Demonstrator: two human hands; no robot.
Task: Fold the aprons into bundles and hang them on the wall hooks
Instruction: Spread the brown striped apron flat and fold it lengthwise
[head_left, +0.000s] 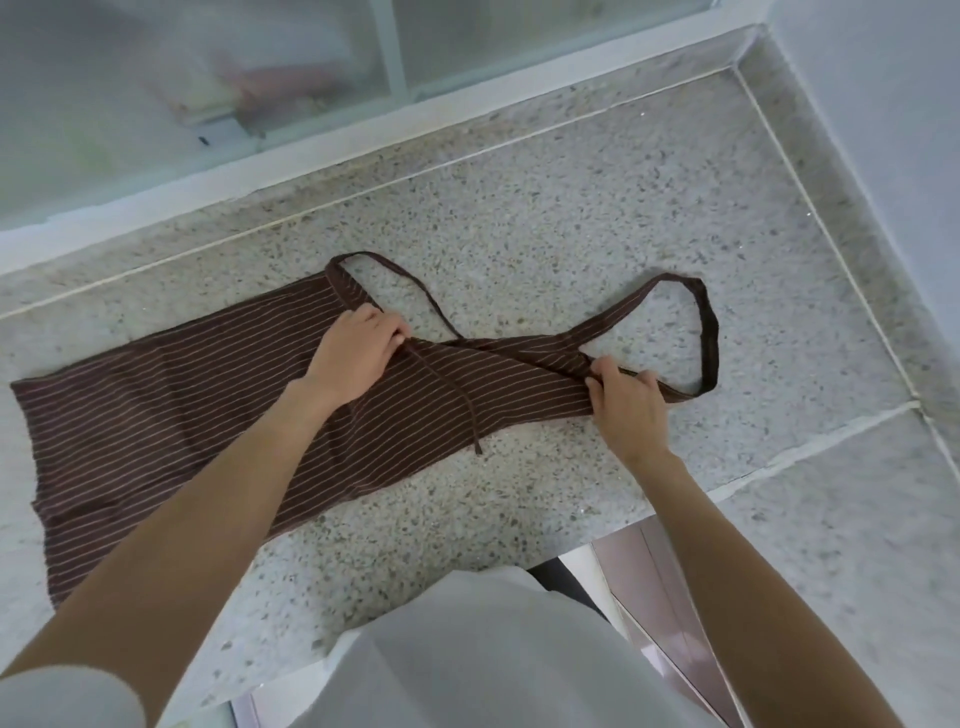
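A brown apron (171, 395) with thin light stripes lies flat on the speckled stone counter (571, 208), folded lengthwise, its hem to the left. My left hand (358, 353) grips the folded edge near the waist, where a thin tie (452, 395) trails across the cloth. My right hand (626, 402) pinches the top corner of the bib at the right. The neck loop (709, 338) spreads out on the counter beyond my right hand. A second thin tie (410, 283) arcs above my left hand.
A frosted sliding window (260, 62) with a white sill runs along the back of the counter. A pale wall (883, 78) closes the right side. The counter's front edge drops to a floor at the lower right. No hooks are in view.
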